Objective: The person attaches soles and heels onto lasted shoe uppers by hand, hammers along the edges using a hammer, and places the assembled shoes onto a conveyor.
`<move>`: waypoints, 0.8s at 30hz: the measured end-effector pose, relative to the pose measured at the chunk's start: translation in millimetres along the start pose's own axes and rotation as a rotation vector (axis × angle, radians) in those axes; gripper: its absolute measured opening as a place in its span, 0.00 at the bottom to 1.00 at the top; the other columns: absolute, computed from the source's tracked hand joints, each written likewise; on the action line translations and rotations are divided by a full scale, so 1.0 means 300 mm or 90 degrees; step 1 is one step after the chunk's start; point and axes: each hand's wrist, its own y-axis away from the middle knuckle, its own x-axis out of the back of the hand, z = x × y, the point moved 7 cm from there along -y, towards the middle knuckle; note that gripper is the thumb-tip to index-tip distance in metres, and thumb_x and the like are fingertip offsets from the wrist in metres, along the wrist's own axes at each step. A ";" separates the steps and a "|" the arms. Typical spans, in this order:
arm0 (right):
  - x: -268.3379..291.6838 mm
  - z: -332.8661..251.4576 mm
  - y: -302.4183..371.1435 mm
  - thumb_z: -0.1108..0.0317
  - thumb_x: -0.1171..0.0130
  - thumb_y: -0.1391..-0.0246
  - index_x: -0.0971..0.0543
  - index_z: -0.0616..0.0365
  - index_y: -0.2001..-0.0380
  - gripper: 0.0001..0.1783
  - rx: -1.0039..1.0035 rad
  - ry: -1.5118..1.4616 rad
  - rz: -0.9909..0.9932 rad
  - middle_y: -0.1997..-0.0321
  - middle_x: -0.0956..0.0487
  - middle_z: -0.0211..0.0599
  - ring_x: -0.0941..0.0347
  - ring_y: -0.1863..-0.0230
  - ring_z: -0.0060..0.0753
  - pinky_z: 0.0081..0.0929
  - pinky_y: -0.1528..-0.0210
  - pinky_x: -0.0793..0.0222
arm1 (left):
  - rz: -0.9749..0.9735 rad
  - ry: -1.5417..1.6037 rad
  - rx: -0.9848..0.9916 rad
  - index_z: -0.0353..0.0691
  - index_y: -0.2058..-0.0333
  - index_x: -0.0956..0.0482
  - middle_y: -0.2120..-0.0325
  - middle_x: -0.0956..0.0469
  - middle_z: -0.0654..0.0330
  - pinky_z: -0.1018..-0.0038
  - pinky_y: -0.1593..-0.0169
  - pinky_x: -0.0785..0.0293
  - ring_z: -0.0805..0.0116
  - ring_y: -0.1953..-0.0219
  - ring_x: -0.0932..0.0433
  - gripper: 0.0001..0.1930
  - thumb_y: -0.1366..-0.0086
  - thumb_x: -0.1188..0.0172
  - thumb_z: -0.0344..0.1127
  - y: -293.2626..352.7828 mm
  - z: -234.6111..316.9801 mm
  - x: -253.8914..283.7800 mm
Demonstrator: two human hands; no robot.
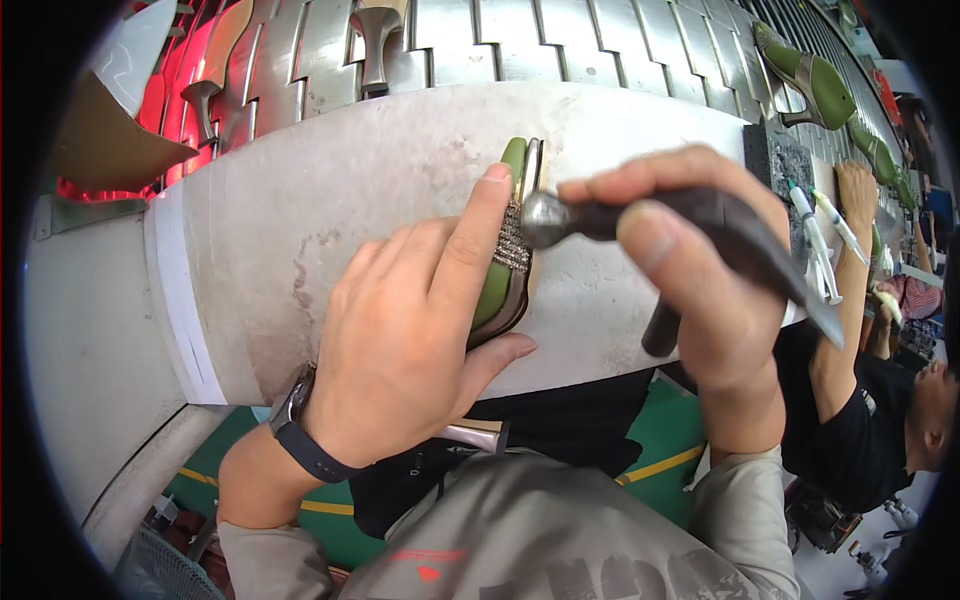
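A left hand steadies a green shoe on a pale surface while a right hand grips a hammer beside it.
The surface point(385, 150) is bounded by metal slats point(570, 45) along its far edge, a white strip point(190, 300) at its left end and the person's lap at its near edge; open room lies left of the left hand and beyond the shoe's far end. The left hand point(395, 300) is spread wide, forefinger along the shoe, thumb at its near end. The right hand point(700, 285) is closed around the hammer point(595, 220), whose round face is at the shoe's glittery band; contact cannot be told. The shoe point(490, 295) lies mid-surface, its long axis running away from the person, leaning slightly right; which end is the toe is unclear.
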 end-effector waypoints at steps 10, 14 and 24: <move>0.012 0.067 -0.121 0.58 0.35 0.39 0.15 0.64 0.60 0.17 -0.049 -0.114 0.067 0.62 0.13 0.37 0.16 0.58 0.28 0.27 0.54 0.21 | 0.036 0.001 -0.022 0.34 0.26 0.44 0.58 0.22 0.47 0.56 0.52 0.27 0.43 0.58 0.22 0.60 0.55 0.18 0.34 0.017 -0.012 0.004; -0.067 -0.037 0.049 0.62 0.34 0.42 0.20 0.71 0.55 0.21 -0.073 0.078 -0.079 0.55 0.14 0.57 0.15 0.52 0.46 0.38 0.46 0.21 | 0.055 -0.017 -0.005 0.37 0.25 0.45 0.62 0.22 0.49 0.56 0.54 0.27 0.44 0.60 0.22 0.60 0.56 0.18 0.34 0.038 -0.026 0.009; -0.238 -0.034 0.280 0.71 0.22 0.58 0.17 0.69 0.58 0.23 0.359 0.300 0.049 0.57 0.16 0.55 0.15 0.58 0.53 0.40 0.53 0.14 | 0.079 0.028 -0.040 0.35 0.26 0.44 0.63 0.23 0.49 0.56 0.56 0.26 0.45 0.62 0.22 0.59 0.57 0.21 0.34 0.041 -0.032 0.000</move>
